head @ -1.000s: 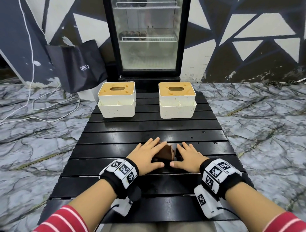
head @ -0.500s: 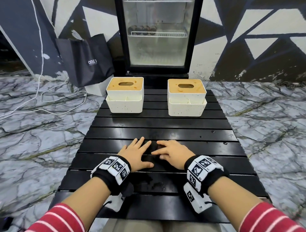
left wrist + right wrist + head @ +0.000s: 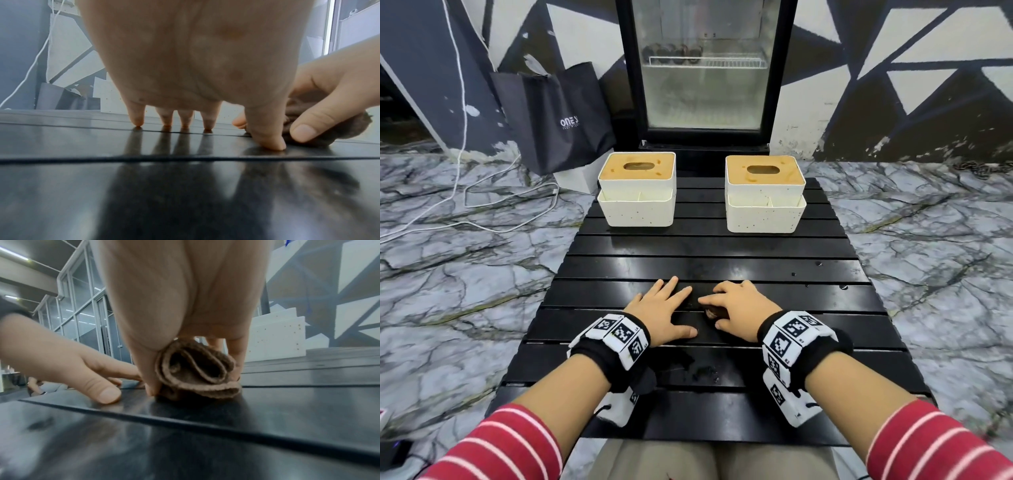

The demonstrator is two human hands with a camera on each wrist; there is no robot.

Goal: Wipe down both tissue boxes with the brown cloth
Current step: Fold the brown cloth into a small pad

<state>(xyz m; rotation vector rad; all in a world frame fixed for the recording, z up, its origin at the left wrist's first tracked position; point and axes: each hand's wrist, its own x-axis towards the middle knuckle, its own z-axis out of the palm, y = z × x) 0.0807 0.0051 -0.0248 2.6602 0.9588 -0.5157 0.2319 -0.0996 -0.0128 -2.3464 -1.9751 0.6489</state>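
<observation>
Two hands: both low on the table [image 3: 709,246], side by side near my edge.
Right grip: my right hand [image 3: 739,310] is curled over the brown cloth [image 3: 197,369], thumb and fingers pinching the folded bundle so it lifts as one wad rather than trailing.
Cloth: bunched in loose folds, resting on the slats under my right palm; from the head view only a sliver of it shows.
Left grip: my left hand [image 3: 666,311] lies apart from the cloth, fingers straight and spread, tips on the table, holding nothing; I judge it steadies me.
Tissue boxes: left tissue box [image 3: 637,188] and right tissue box [image 3: 765,192] stand upright at the far end, well apart from my hands, not yet wiped.
Next: I expect to carry the cloth forward to a box.
</observation>
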